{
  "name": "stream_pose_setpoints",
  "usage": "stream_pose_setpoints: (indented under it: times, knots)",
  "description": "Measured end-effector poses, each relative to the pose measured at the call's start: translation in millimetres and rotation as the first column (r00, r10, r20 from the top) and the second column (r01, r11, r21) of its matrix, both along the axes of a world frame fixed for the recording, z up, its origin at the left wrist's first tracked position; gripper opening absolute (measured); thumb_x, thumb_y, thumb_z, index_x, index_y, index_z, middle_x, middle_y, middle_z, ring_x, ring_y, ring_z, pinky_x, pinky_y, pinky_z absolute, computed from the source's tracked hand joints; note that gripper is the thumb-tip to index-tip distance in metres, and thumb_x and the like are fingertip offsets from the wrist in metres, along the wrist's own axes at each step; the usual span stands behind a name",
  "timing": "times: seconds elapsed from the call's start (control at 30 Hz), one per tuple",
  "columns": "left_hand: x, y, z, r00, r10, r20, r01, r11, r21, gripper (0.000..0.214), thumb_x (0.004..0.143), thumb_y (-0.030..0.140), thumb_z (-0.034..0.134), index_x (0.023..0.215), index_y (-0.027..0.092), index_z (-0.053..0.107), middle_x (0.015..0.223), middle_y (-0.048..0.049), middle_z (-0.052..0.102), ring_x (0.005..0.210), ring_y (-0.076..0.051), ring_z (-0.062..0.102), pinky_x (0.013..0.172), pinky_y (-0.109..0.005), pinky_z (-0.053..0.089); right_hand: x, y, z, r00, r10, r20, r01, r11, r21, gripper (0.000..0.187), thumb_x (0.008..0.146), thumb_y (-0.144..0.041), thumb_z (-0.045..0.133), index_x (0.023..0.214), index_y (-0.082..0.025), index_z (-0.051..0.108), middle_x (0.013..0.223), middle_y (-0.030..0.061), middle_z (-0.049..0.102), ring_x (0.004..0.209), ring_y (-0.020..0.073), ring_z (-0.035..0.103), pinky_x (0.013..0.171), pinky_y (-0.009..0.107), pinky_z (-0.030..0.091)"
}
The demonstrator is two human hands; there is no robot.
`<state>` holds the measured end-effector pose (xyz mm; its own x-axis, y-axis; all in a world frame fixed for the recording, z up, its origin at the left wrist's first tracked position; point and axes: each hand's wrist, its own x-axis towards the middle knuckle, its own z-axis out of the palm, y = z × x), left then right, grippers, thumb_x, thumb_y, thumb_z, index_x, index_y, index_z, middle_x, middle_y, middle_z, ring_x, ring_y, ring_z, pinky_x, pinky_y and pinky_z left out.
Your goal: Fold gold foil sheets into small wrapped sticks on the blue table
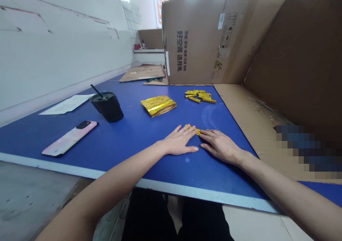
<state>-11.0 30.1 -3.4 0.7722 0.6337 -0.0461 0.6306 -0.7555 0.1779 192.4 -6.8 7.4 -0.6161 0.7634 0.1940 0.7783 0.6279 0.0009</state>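
Both my hands lie flat on the blue table (128,134), fingertips meeting. My left hand (179,141) and my right hand (219,145) have their fingers stretched out over a small gold foil piece (197,130), which shows only between the fingertips; the fingers press on it. Farther back lies a stack of flat gold foil sheets (158,105). Beyond it, near the cardboard box, is a pile of several small folded gold foil pieces (200,96).
A black cup with a straw (107,106) stands to the left, a pink phone (70,137) lies nearer the table edge, and a white paper (68,104) is behind them. A large cardboard box (203,38) and cardboard sheets (267,127) wall off the back and right.
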Motion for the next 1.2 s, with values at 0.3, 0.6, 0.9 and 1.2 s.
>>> stream_pose_setpoints:
  times: [0.3,0.6,0.9,1.2]
  knots:
    - [-0.7,-7.5,5.4,1.000,0.018,-0.011,-0.017,1.000,0.010,0.074,0.081,0.064,0.023,0.138,0.019,0.012,0.145,-0.0073,0.011,0.133,-0.024,0.007,0.104,-0.046,0.008,-1.3,1.4,2.4,0.999,-0.052,0.009,0.052,0.998,-0.019,0.039,0.086,-0.035,0.040,0.119,-0.018,0.052,0.125,0.0090,0.052,0.115,0.0265,0.046,0.094,0.050,0.033]
    - [1.2,-26.6,9.7,1.000,0.010,-0.007,-0.009,0.998,0.056,0.069,0.084,0.057,0.029,0.136,0.013,0.019,0.143,-0.0102,0.021,0.131,-0.024,0.016,0.104,-0.038,0.016,8.1,7.4,3.3,0.991,-0.134,0.018,0.135,0.991,-0.013,0.036,0.086,-0.037,0.040,0.113,-0.019,0.056,0.121,0.0086,0.055,0.115,0.0270,0.045,0.095,0.056,0.028]
    - [-1.5,-24.9,8.2,1.000,0.018,0.005,-0.018,0.999,0.039,0.072,0.083,0.060,0.027,0.137,0.015,0.014,0.144,-0.0100,0.017,0.132,-0.022,0.014,0.104,-0.039,0.014,-7.0,-3.0,-1.7,1.000,-0.008,-0.022,0.006,0.993,-0.114,0.060,0.085,-0.051,0.033,0.133,-0.014,0.034,0.135,0.0146,0.037,0.125,0.0263,0.031,0.099,0.056,0.022]
    - [-3.8,-23.0,6.9,0.999,0.038,-0.005,-0.038,0.998,0.052,0.071,0.082,0.061,0.029,0.137,0.017,0.016,0.143,-0.0088,0.020,0.132,-0.021,0.016,0.104,-0.042,0.014,-7.1,-5.2,0.4,0.999,-0.035,0.027,0.037,0.998,-0.059,0.054,0.084,-0.045,0.040,0.128,-0.014,0.040,0.132,0.0152,0.043,0.121,0.0275,0.038,0.098,0.057,0.022]
